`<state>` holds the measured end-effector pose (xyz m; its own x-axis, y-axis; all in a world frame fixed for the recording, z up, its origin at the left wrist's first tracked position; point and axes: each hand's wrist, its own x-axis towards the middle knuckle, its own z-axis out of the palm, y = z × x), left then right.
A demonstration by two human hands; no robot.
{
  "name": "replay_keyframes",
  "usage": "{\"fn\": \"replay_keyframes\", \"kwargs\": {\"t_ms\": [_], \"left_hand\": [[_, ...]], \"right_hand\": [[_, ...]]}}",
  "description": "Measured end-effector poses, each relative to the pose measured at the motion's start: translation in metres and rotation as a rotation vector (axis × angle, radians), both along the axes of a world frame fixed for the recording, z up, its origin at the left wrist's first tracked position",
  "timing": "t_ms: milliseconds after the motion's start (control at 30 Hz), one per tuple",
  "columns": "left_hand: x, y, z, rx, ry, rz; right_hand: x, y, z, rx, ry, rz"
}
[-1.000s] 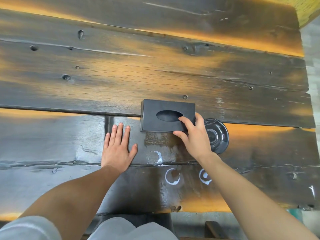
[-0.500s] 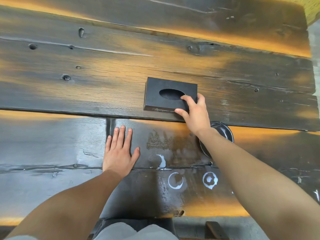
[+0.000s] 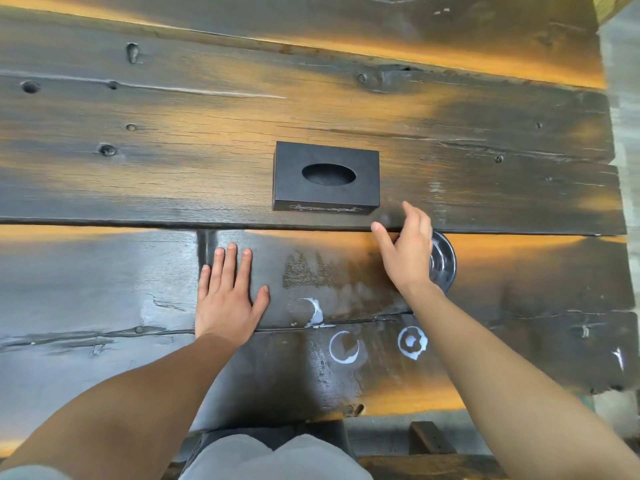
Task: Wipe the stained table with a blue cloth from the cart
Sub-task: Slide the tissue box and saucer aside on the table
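The stained table (image 3: 138,188) fills the view from edge to edge — dark, weathered planks with knots, cracks and warm orange patches of light across the grain. We see its marks on the near plank: two white rings (image 3: 344,347) side by side close to the front edge, a smeared whitish blotch (image 3: 306,311) just beyond them by a crack, and a dull, streaky patch (image 3: 311,271) further in. The blue cloth and the cart do not appear in this frame. Our left hand (image 3: 227,299) lies flat on the near plank, palm down, fingers straight and close together, thumb spread toward the blotch, holding nothing. Our right hand (image 3: 407,254) hovers over the seam between the planks, open and loosely curled, fingers apart, empty — just short of the black tissue box (image 3: 325,178), which sits upright on the far plank with its oval slot facing up and a pale pattern along its near side. Hand and box are apart. Beneath and just right of the right hand, a round dark glass ashtray (image 3: 443,263) rests on the near plank, partly hidden by the wrist. Grey trousers (image 3: 277,459) show at the bottom edge.
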<state>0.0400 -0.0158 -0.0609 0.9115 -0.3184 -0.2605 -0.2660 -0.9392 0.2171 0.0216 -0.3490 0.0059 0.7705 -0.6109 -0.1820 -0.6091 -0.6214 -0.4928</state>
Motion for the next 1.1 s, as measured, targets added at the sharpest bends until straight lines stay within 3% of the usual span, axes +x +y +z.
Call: {"fn": "replay_keyframes", "kwargs": {"t_ms": [267, 567, 767, 1100], "left_hand": [[0.000, 0.001, -0.005, -0.002, -0.039, 0.005], [-0.002, 0.003, -0.014, -0.015, -0.088, 0.012], [-0.001, 0.004, -0.016, -0.004, -0.099, 0.009], [-0.002, 0.003, -0.015, -0.021, -0.096, 0.016]], "right_hand": [[-0.098, -0.029, -0.007, -0.152, 0.152, -0.325], [-0.126, -0.031, -0.016, 0.152, 0.071, -0.468], [-0.115, -0.032, -0.020, 0.386, -0.025, -0.717], [-0.098, -0.043, -0.027, 0.438, -0.119, -0.805]]}}
